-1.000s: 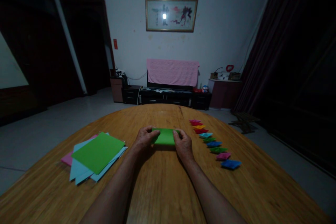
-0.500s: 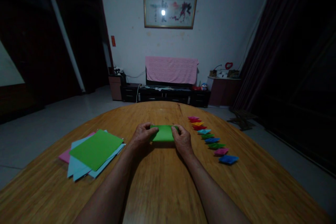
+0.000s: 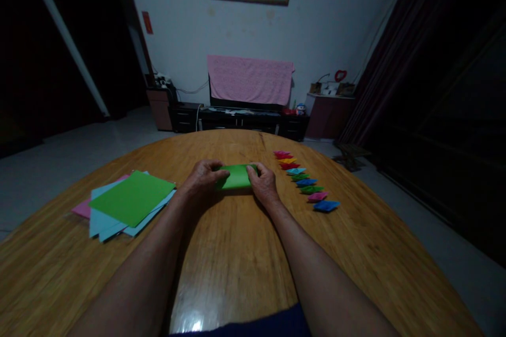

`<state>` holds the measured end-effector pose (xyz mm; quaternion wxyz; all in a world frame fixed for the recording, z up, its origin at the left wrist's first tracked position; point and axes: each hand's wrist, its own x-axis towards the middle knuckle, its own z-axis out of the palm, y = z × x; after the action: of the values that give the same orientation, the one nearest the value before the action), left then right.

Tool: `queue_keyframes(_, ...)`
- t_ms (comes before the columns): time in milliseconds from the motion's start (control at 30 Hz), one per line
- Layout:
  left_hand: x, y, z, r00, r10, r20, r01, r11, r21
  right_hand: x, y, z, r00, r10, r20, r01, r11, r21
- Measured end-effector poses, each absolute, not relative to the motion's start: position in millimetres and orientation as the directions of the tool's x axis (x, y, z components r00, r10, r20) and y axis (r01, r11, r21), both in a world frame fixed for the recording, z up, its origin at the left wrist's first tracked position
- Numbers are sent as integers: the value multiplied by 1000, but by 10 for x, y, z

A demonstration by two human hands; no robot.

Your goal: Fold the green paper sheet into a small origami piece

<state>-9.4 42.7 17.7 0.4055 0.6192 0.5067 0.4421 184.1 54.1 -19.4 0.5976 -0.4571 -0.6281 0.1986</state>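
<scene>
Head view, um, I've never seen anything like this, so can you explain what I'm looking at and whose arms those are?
There is no machine here. A person wears one camera on their head, aimed forward and down, so the arms coming up from the bottom are the wearer's own. The left hand and right hand hold a green paper between them, one at each end, thumbs on top. On the wooden table, loose sheets overlap on the left, a green one uppermost. On the right runs a row of small folded shapes in several colours, rather like boats.
</scene>
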Motion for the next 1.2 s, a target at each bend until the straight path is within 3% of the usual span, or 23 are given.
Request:
queue_keyframes(367, -180, 535, 243, 251, 932, 261, 553, -359, 752, 1819, 501, -186, 84, 818, 569, 367, 505, -781)
queue_keyframes(900, -136, 484, 287, 282, 940, 192, 498, -315, 808, 1776, 441, -143, 42, 830, 557, 347, 511, -787)
queue_keyframes(1200, -126, 472, 312, 297, 928, 225, 485, -350, 801, 1780, 453, -186, 55, 851, 522, 308, 483, -820)
